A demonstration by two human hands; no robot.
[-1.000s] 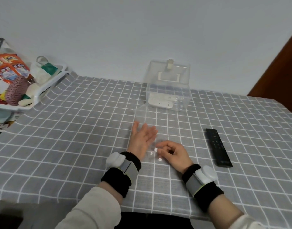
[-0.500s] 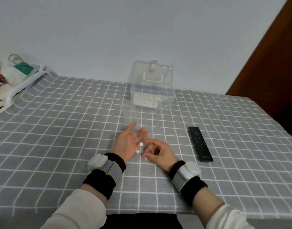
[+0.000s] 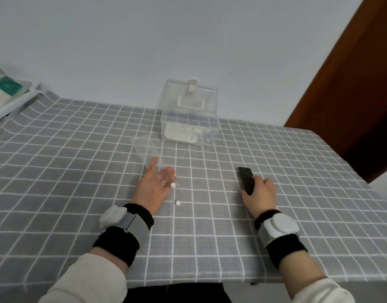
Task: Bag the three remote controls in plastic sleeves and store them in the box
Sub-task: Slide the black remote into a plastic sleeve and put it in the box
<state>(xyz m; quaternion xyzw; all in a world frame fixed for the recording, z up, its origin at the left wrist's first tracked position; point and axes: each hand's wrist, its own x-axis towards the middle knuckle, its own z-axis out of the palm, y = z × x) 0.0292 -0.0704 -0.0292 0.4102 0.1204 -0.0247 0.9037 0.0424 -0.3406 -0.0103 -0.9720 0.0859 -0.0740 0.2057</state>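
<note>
I am watching my right hand (image 3: 261,194) curling around the near end of the black remote (image 3: 246,180), at 3 o'clock from my left hand (image 3: 152,189), which is lying flat, fingers straight, on the clear sleeve (image 3: 147,149). At 12 o'clock the clear box (image 3: 189,101) is holding white remotes (image 3: 180,134)

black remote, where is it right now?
Head view: the black remote lies right of centre on the checked tablecloth, its near end gripped by the right hand; the clear box sits farther back, to its left.
</note>
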